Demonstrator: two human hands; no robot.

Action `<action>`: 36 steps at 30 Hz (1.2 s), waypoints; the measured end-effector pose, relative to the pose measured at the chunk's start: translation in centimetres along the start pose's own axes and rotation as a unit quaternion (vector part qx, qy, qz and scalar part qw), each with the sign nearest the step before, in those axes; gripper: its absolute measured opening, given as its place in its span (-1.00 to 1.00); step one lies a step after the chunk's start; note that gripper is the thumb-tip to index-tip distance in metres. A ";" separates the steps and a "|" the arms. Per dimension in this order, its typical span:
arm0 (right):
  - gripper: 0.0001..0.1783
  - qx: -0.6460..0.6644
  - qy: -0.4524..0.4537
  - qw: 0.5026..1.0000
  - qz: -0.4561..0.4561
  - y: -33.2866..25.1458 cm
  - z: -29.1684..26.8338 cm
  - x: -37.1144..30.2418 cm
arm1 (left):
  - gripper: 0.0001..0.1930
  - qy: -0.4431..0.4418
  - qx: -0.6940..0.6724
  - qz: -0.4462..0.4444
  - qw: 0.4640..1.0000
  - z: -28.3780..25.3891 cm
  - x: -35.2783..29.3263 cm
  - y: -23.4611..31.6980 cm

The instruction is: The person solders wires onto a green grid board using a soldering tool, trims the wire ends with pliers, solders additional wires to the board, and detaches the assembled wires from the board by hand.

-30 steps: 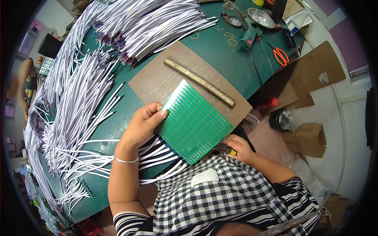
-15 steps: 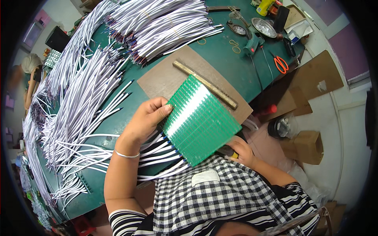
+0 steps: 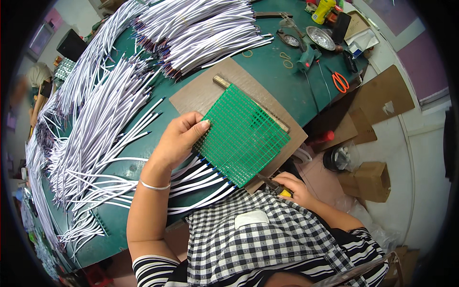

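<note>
My left hand (image 3: 178,139) grips the left corner of a green circuit board panel (image 3: 244,136), thumb on top. The panel has a grid of fine lines and is held over a brown board. White cables (image 3: 191,184) with blue wire ends run from its lower left edge across the table. My right hand (image 3: 297,190) is closed around pliers (image 3: 268,182) with a yellow-marked handle, whose dark jaws point at the panel's lower corner. A brass-coloured bar (image 3: 221,81) lies on the brown board (image 3: 196,91), partly hidden by the panel.
Big bundles of white cables (image 3: 95,115) cover the table's left and back. A soldering tool (image 3: 308,57), a metal dish (image 3: 320,38) and orange-handled scissors (image 3: 340,82) lie at the right. Cardboard boxes (image 3: 373,179) stand on the floor. Another person (image 3: 39,88) is at far left.
The panel has tilted so its glare is gone and its grid shows, and it now covers more of the bar. My right hand's pliers have come into clearer view beside the lower corner.
</note>
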State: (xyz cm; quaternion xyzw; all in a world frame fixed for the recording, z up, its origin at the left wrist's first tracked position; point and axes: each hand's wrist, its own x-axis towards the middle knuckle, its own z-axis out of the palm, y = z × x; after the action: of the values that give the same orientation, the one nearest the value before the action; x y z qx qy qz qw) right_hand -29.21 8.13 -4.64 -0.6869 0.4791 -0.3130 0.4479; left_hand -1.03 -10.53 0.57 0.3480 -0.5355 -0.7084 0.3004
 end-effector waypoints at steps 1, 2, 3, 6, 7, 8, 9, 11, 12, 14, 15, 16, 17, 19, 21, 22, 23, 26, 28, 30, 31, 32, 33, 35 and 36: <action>-0.53 0.000 0.000 1.000 0.000 0.1 0.0 -0.1 | -0.81 0.001 -0.008 0.005 1.000 0.1 0.0 0.1; -0.53 0.001 0.003 1.000 -0.001 0.2 0.0 -0.2 | -0.81 0.001 -0.008 0.005 1.000 0.0 0.0 0.1; -0.53 0.001 0.007 1.000 -0.003 0.3 0.0 -0.3 | -0.81 0.001 -0.004 0.004 1.000 0.0 0.0 0.1; -0.53 0.000 0.009 1.000 0.002 0.3 0.3 -0.1 | -0.82 0.005 0.004 0.007 1.000 -0.1 0.0 0.0; -0.53 -0.001 0.009 1.000 0.002 0.3 0.3 -0.2 | -0.82 0.010 0.007 0.011 1.000 -0.1 -0.1 0.1; -0.53 -0.007 0.009 1.000 0.008 0.3 0.2 -0.3 | -0.82 0.010 0.006 0.011 1.000 0.0 -0.1 0.2; -0.54 -0.013 0.008 1.000 0.013 0.3 0.2 -0.3 | -0.82 0.009 0.007 0.011 1.000 0.0 0.0 0.2; -0.53 -0.015 0.008 1.000 0.010 0.3 0.2 -0.3 | -0.82 0.009 0.007 0.012 1.000 0.0 0.0 0.2; -0.53 -0.016 0.007 1.000 0.007 0.3 0.2 -0.3 | -0.82 0.008 0.009 0.010 1.000 0.0 0.0 0.2; -0.53 -0.019 0.008 1.000 0.006 0.3 0.2 -0.3 | -0.82 0.005 0.011 0.008 1.000 -0.1 0.0 0.1; -0.53 -0.022 0.007 1.000 0.006 0.2 0.3 -0.3 | -0.82 0.005 0.008 0.010 1.000 -0.2 0.0 0.0; -0.53 -0.022 0.007 1.000 0.006 0.2 0.3 -0.3 | -0.82 0.005 0.006 0.011 1.000 -0.2 0.0 0.0; -0.53 -0.026 0.010 1.000 0.005 0.1 0.3 -0.3 | -0.82 0.005 0.006 0.011 1.000 -0.2 0.0 0.0; -0.52 -0.031 0.013 0.999 0.005 0.0 0.3 -0.3 | -0.82 0.007 0.004 0.010 1.000 -0.1 -0.1 0.1; -0.53 -0.022 0.019 0.999 0.014 0.1 0.3 -0.3 | -0.82 0.008 0.008 0.010 1.000 0.0 -0.1 0.4; -0.53 -0.022 0.019 0.999 0.014 0.1 0.3 -0.3 | -0.82 0.009 0.012 0.009 1.000 0.0 -0.1 0.5; -0.52 -0.024 0.020 0.999 0.017 0.0 0.3 -0.3 | -0.82 0.009 0.012 0.009 1.000 0.0 -0.1 0.4; -0.52 -0.026 0.021 0.999 0.017 0.1 0.4 -0.2 | -0.82 0.005 0.023 0.011 1.000 -0.2 0.0 0.0; -0.52 -0.026 0.021 0.999 0.015 0.1 0.4 -0.1 | -0.81 0.004 0.018 0.009 1.000 -0.3 0.1 -0.1; -0.53 -0.041 0.021 0.999 0.009 0.1 0.4 -0.1 | -0.81 0.003 0.016 0.009 1.000 -0.2 0.0 0.0; -0.53 -0.042 0.022 0.999 0.009 0.1 0.5 -0.2 | -0.81 0.002 0.015 0.009 1.000 -0.1 0.0 0.1; -0.53 -0.051 0.023 0.998 0.011 0.0 0.5 -0.2 | -0.81 0.002 0.015 0.010 1.000 -0.1 -0.1 0.1; -0.53 -0.061 0.025 0.998 0.014 -0.1 0.5 -0.2 | -0.82 0.003 0.016 0.008 1.000 -0.1 -0.1 0.1; -0.54 -0.070 0.029 0.997 0.010 -0.3 0.5 -0.1 | -0.82 0.007 0.016 0.001 1.000 -0.1 -0.1 0.1; -0.55 -0.081 0.034 0.996 0.005 -0.3 0.4 0.1 | -0.82 0.007 0.016 0.001 1.000 -0.1 -0.1 0.1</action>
State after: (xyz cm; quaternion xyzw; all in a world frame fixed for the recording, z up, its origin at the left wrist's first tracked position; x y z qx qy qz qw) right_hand -28.69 8.25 -4.53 -0.7075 0.5209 -0.2945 0.3759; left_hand -0.93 -10.55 0.69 0.3572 -0.5452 -0.6971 0.2986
